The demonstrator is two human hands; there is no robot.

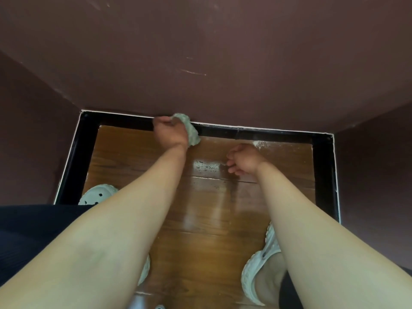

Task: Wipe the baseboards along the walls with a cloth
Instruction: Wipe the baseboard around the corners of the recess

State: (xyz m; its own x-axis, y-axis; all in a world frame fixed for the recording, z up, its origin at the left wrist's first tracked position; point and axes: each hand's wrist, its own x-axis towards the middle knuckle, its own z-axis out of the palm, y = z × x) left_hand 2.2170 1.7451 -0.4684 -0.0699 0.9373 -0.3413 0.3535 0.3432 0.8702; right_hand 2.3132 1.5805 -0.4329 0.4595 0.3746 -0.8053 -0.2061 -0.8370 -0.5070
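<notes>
While the left hand [170, 134] clenches a bunched pale green cloth [192, 133], the head view looks steeply down into a narrow recess closed in by dark maroon walls [223, 52] on three sides. The cloth is pressed against the top edge of the black baseboard [267, 133] that runs along the far wall, left of that board's middle, and a fold of it hangs down past the wrist toward the wooden floor [200, 208]. A thin white line runs along the top of the baseboard where it meets the wall. The right hand [244, 160] is well apart from the cloth, over the floor nearer the right corner, with its fingers loosely curled and nothing in them; whether it touches the boards cannot be told. A pale dusty patch [260, 143] lies on the floor just beside the baseboard, beyond that hand. Matching black boards line the left and right walls. Two pale clogs show on the floor, the left clog [98, 195] by the left board and the right clog [256, 273] partly under the right forearm. Faint light scuffs [194, 72] mark the far wall.
</notes>
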